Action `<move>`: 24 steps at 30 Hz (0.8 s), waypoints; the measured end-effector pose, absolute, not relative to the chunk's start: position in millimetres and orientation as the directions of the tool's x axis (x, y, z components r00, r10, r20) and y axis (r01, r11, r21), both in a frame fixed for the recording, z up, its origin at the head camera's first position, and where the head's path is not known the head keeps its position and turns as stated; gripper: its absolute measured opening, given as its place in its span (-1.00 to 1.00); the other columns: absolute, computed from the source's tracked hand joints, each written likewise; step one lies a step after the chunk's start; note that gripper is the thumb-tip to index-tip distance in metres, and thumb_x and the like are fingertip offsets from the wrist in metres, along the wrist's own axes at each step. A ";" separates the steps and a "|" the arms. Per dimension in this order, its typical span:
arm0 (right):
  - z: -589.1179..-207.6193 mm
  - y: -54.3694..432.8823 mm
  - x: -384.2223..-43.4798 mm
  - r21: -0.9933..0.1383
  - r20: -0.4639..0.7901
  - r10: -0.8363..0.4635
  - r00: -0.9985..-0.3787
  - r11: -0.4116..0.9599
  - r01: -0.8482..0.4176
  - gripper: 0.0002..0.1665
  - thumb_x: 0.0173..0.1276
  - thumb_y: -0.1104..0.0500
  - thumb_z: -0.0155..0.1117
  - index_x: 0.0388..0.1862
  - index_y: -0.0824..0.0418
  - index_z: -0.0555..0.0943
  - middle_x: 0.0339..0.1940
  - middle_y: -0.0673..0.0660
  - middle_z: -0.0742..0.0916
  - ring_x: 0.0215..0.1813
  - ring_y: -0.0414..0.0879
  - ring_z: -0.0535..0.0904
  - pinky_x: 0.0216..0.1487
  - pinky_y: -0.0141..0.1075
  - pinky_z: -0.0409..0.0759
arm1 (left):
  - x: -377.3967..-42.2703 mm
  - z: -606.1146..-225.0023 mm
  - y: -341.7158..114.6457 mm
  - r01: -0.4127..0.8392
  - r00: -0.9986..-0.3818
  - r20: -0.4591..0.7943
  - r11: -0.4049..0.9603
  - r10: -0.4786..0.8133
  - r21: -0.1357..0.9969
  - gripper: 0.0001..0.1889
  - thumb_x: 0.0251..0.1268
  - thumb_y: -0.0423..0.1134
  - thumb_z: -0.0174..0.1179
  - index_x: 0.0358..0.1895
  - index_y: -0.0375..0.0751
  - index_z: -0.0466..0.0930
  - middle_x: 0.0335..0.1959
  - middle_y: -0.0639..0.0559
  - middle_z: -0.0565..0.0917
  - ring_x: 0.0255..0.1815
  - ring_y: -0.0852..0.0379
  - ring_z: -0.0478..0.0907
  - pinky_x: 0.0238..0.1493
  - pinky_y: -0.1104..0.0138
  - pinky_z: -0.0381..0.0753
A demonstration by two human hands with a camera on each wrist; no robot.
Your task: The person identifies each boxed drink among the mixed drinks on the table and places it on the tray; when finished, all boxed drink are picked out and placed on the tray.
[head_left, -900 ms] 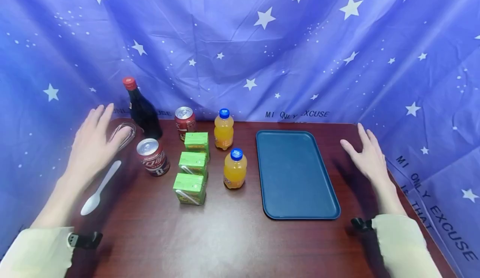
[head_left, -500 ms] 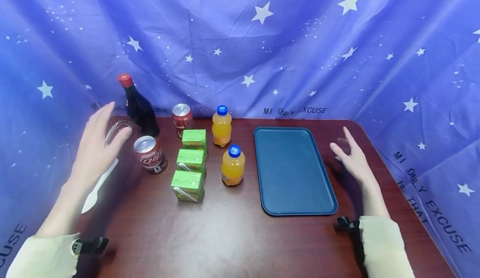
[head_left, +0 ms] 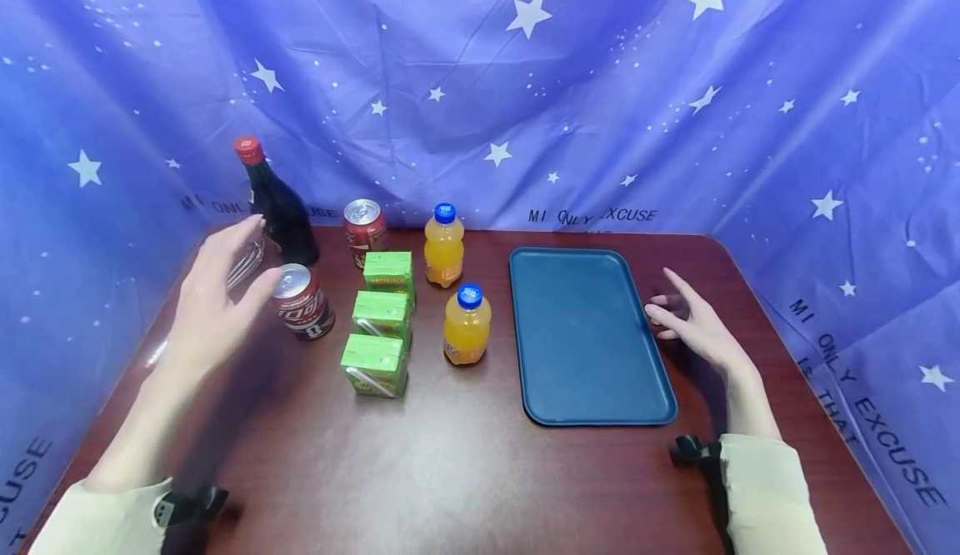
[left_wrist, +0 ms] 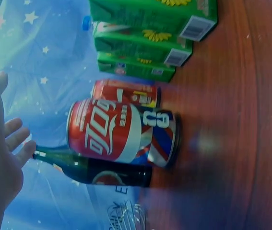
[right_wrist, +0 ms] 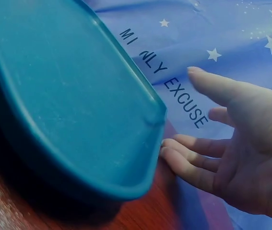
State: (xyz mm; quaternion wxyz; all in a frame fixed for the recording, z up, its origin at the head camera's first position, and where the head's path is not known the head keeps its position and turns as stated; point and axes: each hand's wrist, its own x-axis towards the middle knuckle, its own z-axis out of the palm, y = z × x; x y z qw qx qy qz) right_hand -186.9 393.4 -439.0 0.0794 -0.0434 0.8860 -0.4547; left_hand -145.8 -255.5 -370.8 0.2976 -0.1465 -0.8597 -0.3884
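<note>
My left hand (head_left: 217,305) hovers just left of the front red cola can (head_left: 303,309), thumb apart from the fingers and nothing held. In the left wrist view that can (left_wrist: 104,132) stands in front of a dark bottle (left_wrist: 95,170) with a red cap. Close to the right rim of a blue rectangular tray (head_left: 592,338) is my right hand (head_left: 705,330), its fingers loosely bent and holding nothing. Seen from the right wrist, its fingertips (right_wrist: 167,151) lie at the tray's edge; whether they touch it I cannot tell.
Three green drink cartons (head_left: 375,365) stand in a row mid-table, with a second red can (head_left: 365,234) behind. Two orange juice bottles (head_left: 467,330) stand between cartons and tray. A wire whisk (head_left: 246,263) and a mostly hidden spoon (head_left: 155,353) lie by my left hand. A starry curtain (head_left: 465,80) encloses the table.
My left hand has moved right, nearer the front can, now covering most of the spoon. My right hand has come left to the tray's edge, its fingers bending more. The objects stay put.
</note>
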 end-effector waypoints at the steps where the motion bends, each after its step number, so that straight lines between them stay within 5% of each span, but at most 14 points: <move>1: -438.7 392.8 -186.8 -0.814 -0.113 -0.158 -0.981 0.581 0.000 0.02 0.58 0.02 0.20 0.73 0.12 -0.20 0.33 0.53 0.49 -0.11 -0.47 0.65 -0.14 -0.35 0.77 | -145.1 -371.3 -253.4 0.496 -0.773 0.634 0.648 0.025 0.579 -0.24 0.21 -0.47 0.40 0.50 0.01 0.42 0.35 -0.22 0.56 0.39 0.58 0.32 0.43 0.63 0.22; 10: -437.9 389.7 -185.8 -0.792 -0.211 -0.216 -0.953 0.609 0.038 -0.03 0.56 0.01 0.25 0.72 0.10 -0.05 0.20 0.37 0.52 -0.10 -0.28 0.65 -0.14 -0.23 0.79 | -136.1 -373.8 -234.9 0.578 -0.760 0.627 0.619 0.171 0.532 -0.20 0.13 -0.50 0.41 0.49 -0.06 0.41 0.24 -0.15 0.65 0.27 0.56 0.40 0.35 0.65 0.23; 18: -437.0 389.6 -184.5 -0.794 -0.224 -0.253 -0.941 0.607 0.026 -0.13 0.55 0.06 0.25 0.66 0.27 0.10 0.04 0.32 0.55 -0.16 -0.27 0.63 -0.23 -0.17 0.79 | -127.1 -379.6 -218.7 0.545 -0.828 0.497 0.583 0.260 0.603 -0.18 0.24 -0.47 0.39 0.54 0.13 0.33 0.18 0.06 0.63 0.06 0.51 0.57 -0.01 0.60 0.59; 24: -436.3 390.2 -182.8 -0.790 -0.249 -0.255 -0.934 0.612 0.044 -0.15 0.55 0.06 0.25 0.64 0.30 0.14 -0.06 0.35 0.59 -0.19 -0.23 0.66 -0.24 -0.16 0.80 | -122.3 -384.2 -210.8 0.547 -0.835 0.467 0.527 0.291 0.650 -0.27 0.26 -0.48 0.36 0.49 0.02 0.40 0.09 0.00 0.67 -0.09 0.49 0.63 -0.11 0.59 0.63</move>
